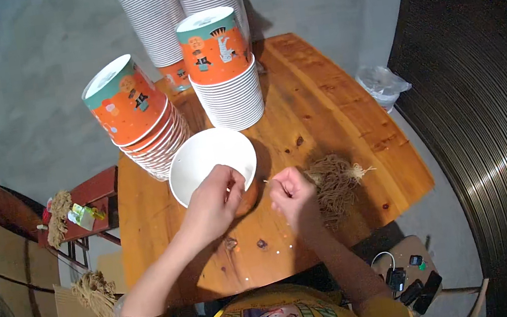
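A white paper bucket (201, 160) stands on the wooden table with its mouth toward me. Over its near right rim my left hand (213, 197) is closed, thumb and fingers brought together; whatever they pinch is too small to make out. To the right of the bucket my right hand (293, 197) is also closed in a pinch, with a tiny pale tip showing near its fingers. Just beyond that hand lies a bundle of brown cords (338, 188), pale and frayed at its right end. Between my hands, part of a round brown thing (248, 200) shows beside the bucket.
Two stacks of orange-and-green printed paper buckets, a left stack (130, 101) and a right stack (218, 52), stand upside down behind. Bagged stacks (154, 22) rise farther back. Phones and a charger (397, 278) lie on a stool at lower right. More cord bundles (95, 293) sit at left.
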{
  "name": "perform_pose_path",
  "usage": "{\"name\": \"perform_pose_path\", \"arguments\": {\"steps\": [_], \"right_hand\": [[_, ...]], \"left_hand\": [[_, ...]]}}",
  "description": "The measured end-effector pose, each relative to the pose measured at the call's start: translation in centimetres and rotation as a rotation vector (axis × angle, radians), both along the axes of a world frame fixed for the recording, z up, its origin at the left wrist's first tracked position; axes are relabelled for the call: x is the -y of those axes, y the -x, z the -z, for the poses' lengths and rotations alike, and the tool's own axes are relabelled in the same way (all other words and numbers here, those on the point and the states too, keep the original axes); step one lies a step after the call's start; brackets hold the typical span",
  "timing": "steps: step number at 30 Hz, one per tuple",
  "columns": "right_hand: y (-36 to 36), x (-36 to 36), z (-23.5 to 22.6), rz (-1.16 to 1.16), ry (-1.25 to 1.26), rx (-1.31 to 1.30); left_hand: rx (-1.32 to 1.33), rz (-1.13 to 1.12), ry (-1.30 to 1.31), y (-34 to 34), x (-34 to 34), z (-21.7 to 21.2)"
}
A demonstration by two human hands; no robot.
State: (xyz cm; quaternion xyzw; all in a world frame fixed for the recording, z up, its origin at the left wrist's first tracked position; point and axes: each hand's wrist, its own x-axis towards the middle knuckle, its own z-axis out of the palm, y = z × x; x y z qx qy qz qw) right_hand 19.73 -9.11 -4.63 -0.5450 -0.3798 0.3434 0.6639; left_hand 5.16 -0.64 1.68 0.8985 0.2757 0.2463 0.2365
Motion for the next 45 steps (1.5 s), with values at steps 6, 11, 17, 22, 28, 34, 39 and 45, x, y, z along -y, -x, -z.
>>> {"name": "perform_pose_path", "arguments": {"steps": [6,11,17,22,28,34,39,45], "right_hand": [[1.3,-2.1,2.1,0.114,-0.096,-0.022],[1.8,-2.3,1.5,0.112,-0.107,0.022],[1.8,-2.5,1.1,0.115,-0.076,0.047],[1.7,-3.1,1.8,0.104,-0.089,0.090],[1.3,-2.6,0.3,-0.019,0.068,0.179],[0.8,-2.3,-0.2,0.017,0.100,0.298],[0.1,-2.0,-0.1,0.027,-0.132,0.049],[-1.2,-3.0,-1.4,-0.278,-0.034,0.152]], "left_hand": [[-0.109,-0.009,0.260,-0.4,-1.3,0.0],[-0.107,-0.010,0.264,-0.3,-1.4,0.1],[-0.099,0.007,0.296,-0.3,-1.8,0.4],[-0.070,0.079,0.310,-0.7,-2.5,0.2],[-0.086,0.122,0.345,-1.1,-3.8,1.1],[-0.126,0.069,0.297,-1.5,-3.6,0.8],[0.006,-0.022,0.385,-0.6,-4.1,0.1],[0.104,0.079,0.390,-1.4,-3.6,-0.5]]}}
